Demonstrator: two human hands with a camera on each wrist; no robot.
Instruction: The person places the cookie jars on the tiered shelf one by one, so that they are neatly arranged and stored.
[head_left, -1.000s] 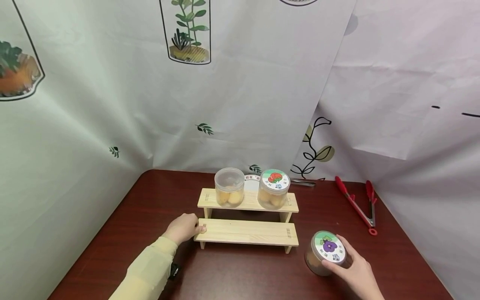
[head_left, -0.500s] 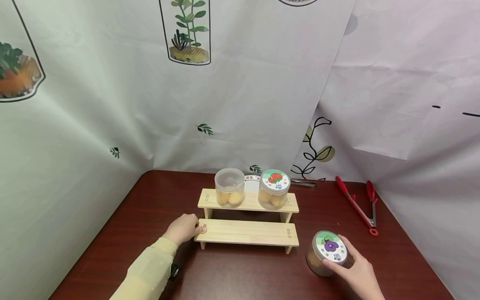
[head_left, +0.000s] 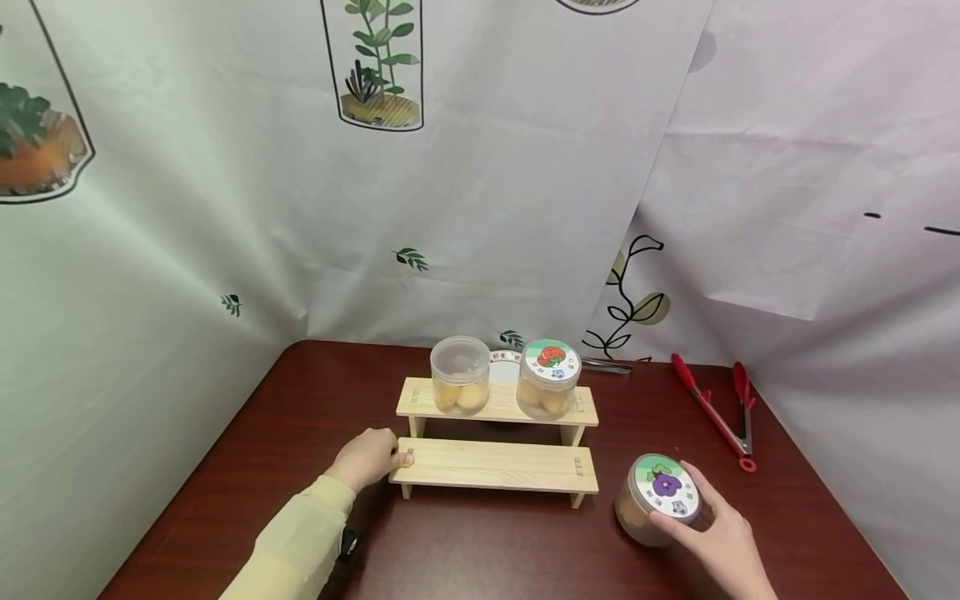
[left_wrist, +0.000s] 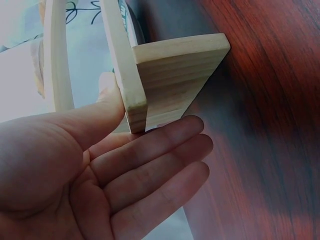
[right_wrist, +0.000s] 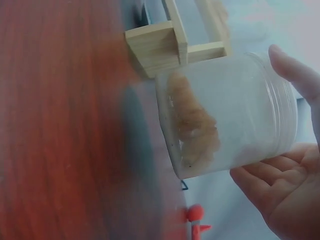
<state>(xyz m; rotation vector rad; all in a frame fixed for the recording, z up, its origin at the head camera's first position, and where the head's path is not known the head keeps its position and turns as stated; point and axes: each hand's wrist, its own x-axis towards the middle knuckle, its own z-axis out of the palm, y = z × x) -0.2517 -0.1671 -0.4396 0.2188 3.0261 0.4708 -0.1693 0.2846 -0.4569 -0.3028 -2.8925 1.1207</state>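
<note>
My left hand (head_left: 367,457) pinches the left end of the lower step of a two-step wooden stand (head_left: 487,464); in the left wrist view the thumb lies on top of the board (left_wrist: 127,75) and the fingers below. At the right, my right hand (head_left: 722,533) holds a clear plastic jar (head_left: 637,521) by its upper part, between thumb and fingers. Its lid carries a purple eggplant picture, and brown pieces (right_wrist: 192,125) lie at the bottom. A shadow on the table shows beneath this jar in the right wrist view.
On the upper step stand a lidless jar (head_left: 460,379) with yellowish pieces and a jar with a tomato-print lid (head_left: 548,387). Behind them a white plate (head_left: 505,367) and metal utensil (head_left: 607,365) show partly. Red-handled tongs (head_left: 723,417) lie at the right, near the curtain (head_left: 480,208).
My right hand and the eggplant-lid jar have shifted slightly up and to the right in the head view. The left hand and the stand keep their places.
</note>
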